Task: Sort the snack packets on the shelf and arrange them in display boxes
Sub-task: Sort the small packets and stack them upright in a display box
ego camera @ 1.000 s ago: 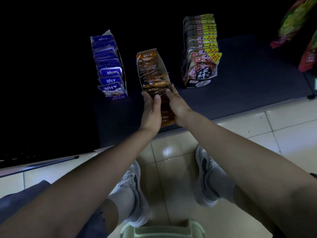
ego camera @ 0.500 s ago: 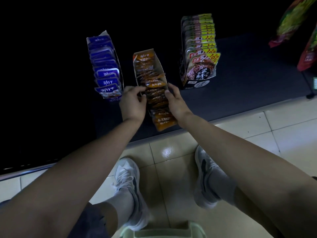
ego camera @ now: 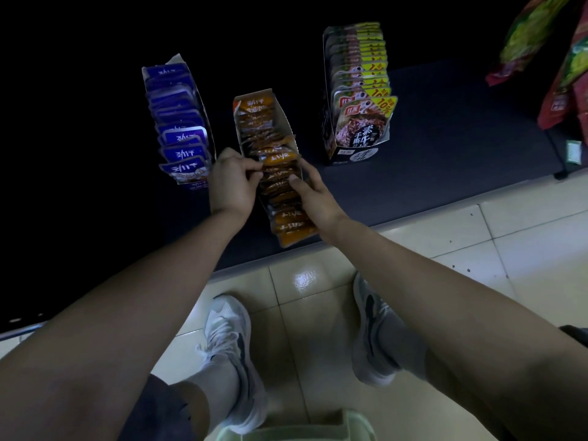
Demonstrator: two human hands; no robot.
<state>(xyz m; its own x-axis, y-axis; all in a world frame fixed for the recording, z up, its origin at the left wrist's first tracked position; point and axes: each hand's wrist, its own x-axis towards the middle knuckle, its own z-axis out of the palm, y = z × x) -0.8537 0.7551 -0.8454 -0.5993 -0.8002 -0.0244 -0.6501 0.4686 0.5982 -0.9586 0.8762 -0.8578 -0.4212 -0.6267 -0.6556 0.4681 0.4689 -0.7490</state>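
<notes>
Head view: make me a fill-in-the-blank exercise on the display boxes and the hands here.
The left hand and right hand both touch the orange packets in the ____ of three display boxes.
The left display box holds ____ packets.
Yellow corners on packets in the right display box read ____ percent.
Missing: middle; blue; 10.
</notes>
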